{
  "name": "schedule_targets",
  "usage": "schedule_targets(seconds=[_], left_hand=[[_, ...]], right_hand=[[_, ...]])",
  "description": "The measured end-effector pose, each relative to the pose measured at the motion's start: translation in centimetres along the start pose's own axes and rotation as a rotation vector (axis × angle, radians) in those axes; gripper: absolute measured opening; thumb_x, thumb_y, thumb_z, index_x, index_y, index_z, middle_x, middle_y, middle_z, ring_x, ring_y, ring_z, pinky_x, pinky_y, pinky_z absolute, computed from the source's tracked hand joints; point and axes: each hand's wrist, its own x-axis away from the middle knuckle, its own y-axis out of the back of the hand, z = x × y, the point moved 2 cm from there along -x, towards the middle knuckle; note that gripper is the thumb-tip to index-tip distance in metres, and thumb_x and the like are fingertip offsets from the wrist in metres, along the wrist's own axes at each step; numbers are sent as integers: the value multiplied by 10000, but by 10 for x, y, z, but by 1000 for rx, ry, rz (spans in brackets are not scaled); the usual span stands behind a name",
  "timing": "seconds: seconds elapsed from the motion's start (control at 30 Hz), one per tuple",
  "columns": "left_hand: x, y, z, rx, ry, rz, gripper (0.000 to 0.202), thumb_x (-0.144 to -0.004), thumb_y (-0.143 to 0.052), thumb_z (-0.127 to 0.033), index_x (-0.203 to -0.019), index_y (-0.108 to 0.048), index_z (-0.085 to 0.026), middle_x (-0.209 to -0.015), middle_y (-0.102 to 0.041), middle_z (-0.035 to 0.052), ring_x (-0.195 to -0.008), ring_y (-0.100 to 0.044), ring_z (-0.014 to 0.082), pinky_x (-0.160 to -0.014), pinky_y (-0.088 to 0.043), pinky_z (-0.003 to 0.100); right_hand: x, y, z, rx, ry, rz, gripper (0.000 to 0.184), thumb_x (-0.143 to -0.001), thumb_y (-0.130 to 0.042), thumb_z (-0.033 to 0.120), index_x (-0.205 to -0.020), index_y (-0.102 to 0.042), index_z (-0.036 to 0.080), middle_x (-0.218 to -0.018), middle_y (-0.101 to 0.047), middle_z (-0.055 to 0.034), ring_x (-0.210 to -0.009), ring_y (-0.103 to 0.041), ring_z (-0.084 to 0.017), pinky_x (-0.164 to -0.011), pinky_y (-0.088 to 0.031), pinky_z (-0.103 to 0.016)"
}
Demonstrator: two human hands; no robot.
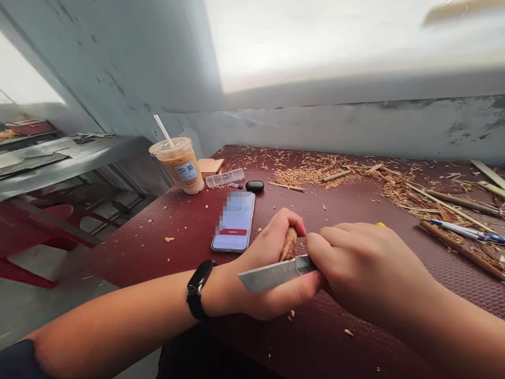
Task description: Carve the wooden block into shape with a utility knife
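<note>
Right hand (357, 258) is clamped on a knife (272, 275), which crosses before the left hand (261, 253), itself closed round a wood piece (289, 243) above the worktop (138, 242). Whittling seems underway; another stroke would call for a steady hold.

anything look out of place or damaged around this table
Yes: shavings litter the table, thickest toward the far right, with stray bits near the phone, so it looks messy. The wall behind looks worn, with dark patches at right.
</note>
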Motion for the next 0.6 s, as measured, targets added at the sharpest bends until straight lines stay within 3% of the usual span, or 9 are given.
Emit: schedule_targets(seconds=[0.23,0.4,0.5,0.6], left_hand=[[3,-3,-6,23,19,-47,338,-927,-581,-329,-1047,-281,-232,-637,-378,-87,-572,-382,136,-587,-323,316],[-1,1,-4,-37,63,-14,469,-842,-686,-341,-1091,-306,-222,-819,-498,-18,-690,-464,146,-626,-371,309],[-3,1,-1,43,14,64,464,-828,-690,-280,-1090,-309,-229,-827,-484,-36,-656,-432,114,-611,-370,282],[-3,1,0,26,-11,29,453,-809,-686,-270,-1080,-325,-229,-823,-471,-39,-653,-423,114,-609,-369,280]], right_hand=[[10,-11,7,50,-138,-76,214,-752,-490,43,-636,-499,223,-532,-508,12,-425,-462,-161,-488,-247,-301],[4,-7,-1,-10,-17,-53,217,-779,-495,45,-649,-523,216,-560,-531,12,-474,-470,-166,-525,-264,-314],[-2,-3,-5,-60,45,41,223,-776,-524,46,-629,-509,214,-554,-525,27,-456,-409,-147,-525,-234,-321],[-5,0,-7,-81,34,87,226,-766,-531,35,-624,-504,209,-550,-528,32,-455,-397,-136,-524,-219,-316]])
